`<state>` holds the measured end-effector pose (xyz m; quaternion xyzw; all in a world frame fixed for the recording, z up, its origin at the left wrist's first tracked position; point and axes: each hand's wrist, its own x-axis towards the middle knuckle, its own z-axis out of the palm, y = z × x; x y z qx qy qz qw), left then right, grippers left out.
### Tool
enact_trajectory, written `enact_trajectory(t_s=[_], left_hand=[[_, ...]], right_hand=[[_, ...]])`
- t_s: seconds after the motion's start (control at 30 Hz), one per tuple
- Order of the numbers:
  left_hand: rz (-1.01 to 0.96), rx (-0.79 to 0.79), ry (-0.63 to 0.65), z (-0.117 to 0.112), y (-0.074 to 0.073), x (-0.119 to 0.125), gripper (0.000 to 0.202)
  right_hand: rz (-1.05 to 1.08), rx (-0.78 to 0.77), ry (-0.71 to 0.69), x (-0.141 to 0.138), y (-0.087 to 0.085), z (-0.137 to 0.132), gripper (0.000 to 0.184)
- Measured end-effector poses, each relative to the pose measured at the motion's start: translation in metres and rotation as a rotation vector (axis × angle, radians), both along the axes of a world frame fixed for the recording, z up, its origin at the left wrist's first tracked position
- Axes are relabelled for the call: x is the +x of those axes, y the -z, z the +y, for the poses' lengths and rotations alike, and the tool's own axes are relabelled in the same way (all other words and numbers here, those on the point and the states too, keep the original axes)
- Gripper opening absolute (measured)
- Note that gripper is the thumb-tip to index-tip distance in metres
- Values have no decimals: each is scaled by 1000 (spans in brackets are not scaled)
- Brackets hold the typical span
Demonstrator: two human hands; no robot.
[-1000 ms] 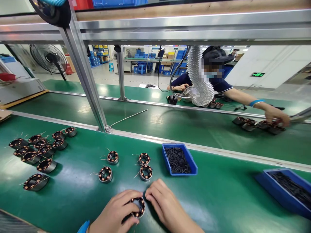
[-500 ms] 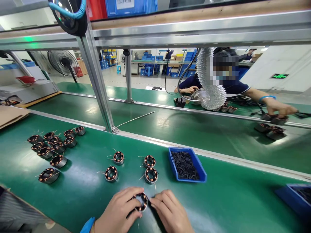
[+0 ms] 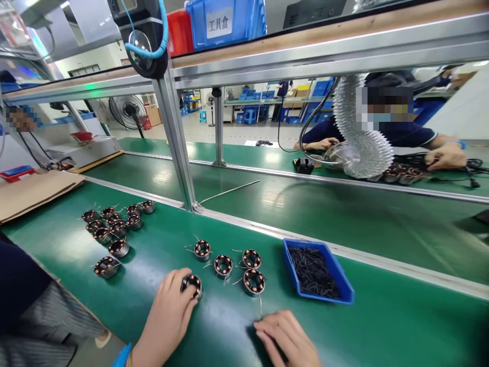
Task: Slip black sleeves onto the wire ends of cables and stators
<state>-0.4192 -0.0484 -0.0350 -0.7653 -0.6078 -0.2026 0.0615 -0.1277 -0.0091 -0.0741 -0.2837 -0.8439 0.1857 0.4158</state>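
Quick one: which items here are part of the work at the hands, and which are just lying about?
Part of the work:
left hand holding a copper-wound stator
right hand, open on the green belt
other wound stators set out nearby

Just lying about:
thin metal rod
flexible aluminium duct
floor fan

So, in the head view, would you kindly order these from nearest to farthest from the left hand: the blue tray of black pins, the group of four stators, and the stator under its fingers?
1. Copper-wound stator: touching the fingers of the left hand.
2. Group of four stators: to the hand's right.
3. Blue tray of black pins: farther right, past the group.
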Motion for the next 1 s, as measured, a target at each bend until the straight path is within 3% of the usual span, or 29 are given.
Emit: enact_trajectory(t_s=[0.13, 0.23, 0.33, 0.6, 1.0], left_hand=[[-34, -67, 249, -18, 4, 23, 14], [-34, -88, 260, -20, 11, 45, 10], [-32, -94, 266, -16, 19, 62, 15], [-87, -91, 256, -16, 23, 76, 18], [-61, -90, 281, -14, 24, 73, 13]], right_hand=[[73, -181, 56, -11, -2, -8, 14], [97, -359, 122, -20, 1, -15, 17], [139, -439, 182, -26, 2, -18, 25], [180, -384, 233, -24, -8, -14, 29], [171, -317, 237, -26, -4, -15, 21]])
